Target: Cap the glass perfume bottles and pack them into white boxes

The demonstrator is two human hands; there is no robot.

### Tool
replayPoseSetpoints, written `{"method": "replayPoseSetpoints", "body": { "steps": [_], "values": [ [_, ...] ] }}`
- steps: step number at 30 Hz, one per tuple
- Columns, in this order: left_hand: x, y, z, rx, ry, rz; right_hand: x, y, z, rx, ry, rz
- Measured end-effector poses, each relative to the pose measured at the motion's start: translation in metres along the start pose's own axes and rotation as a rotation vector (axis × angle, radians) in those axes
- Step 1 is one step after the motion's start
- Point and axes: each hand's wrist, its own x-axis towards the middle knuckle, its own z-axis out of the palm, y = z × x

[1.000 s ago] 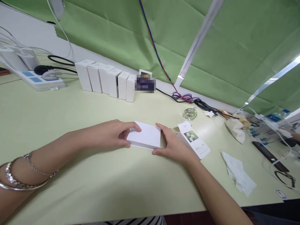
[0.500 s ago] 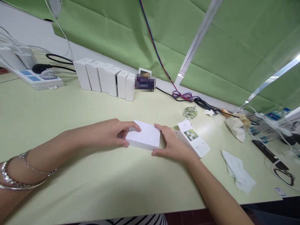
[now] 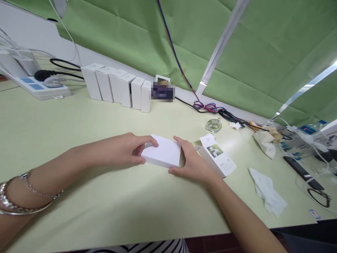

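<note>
A plain flat white box lies on the table in front of me. My left hand grips its left end, the index finger stretched over the top and the thumb low at the front corner. Around the right end curves my right hand, with a finger at the back corner and the thumb by the front edge. Just right of that hand lies a printed carton with a white-flower picture and its flap raised. A round clear glass ornament with a green and white design rests behind the carton.
Several white boxes stand in a row by the wall, near a power strip. Bundled cables run along the back. A crumpled tissue, a black phone-like object and a bottle are at right.
My right thumb has shifted slightly left along the front of the white box, and the hand sits a little closer. My left hand keeps its hold.
</note>
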Motion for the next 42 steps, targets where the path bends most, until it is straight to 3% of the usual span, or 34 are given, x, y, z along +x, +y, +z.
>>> {"method": "replayPoseSetpoints", "body": {
  "steps": [10, 13, 17, 19, 20, 22, 28, 30, 37, 40, 42],
  "values": [
    [-0.002, 0.005, 0.001, -0.021, 0.023, -0.061, 0.002, 0.001, 0.000, 0.033, 0.037, 0.006],
    [-0.004, 0.009, -0.005, -0.148, 0.268, -0.019, 0.000, -0.001, -0.003, 0.096, 0.110, 0.062],
    [-0.004, 0.014, -0.010, -0.484, 0.793, 0.051, 0.001, 0.001, -0.006, 0.343, 0.228, 0.123],
    [-0.002, 0.015, -0.007, -0.634, 0.950, 0.062, 0.005, 0.003, -0.004, 0.546, 0.244, 0.065],
    [0.000, 0.014, -0.003, -0.708, 0.969, 0.058, 0.007, 0.004, -0.001, 0.640, 0.247, 0.021],
    [0.005, 0.015, 0.007, -0.831, 0.879, 0.041, 0.011, 0.004, 0.005, 0.785, 0.246, -0.059],
    [0.010, 0.034, 0.036, -1.014, 0.275, 0.114, 0.013, -0.008, 0.023, 0.909, 0.181, -0.156],
    [0.008, 0.042, 0.040, -1.053, 0.165, 0.115, 0.011, -0.013, 0.025, 0.905, 0.148, -0.171],
    [0.005, 0.046, 0.042, -1.075, 0.130, 0.079, 0.011, -0.016, 0.032, 0.894, 0.057, -0.190],
    [0.004, 0.048, 0.043, -1.086, 0.134, 0.051, 0.009, -0.015, 0.028, 0.753, 0.069, -0.176],
    [0.003, 0.047, 0.042, -1.038, 0.203, 0.032, 0.004, -0.012, 0.014, 0.565, 0.115, -0.180]
  ]
}}
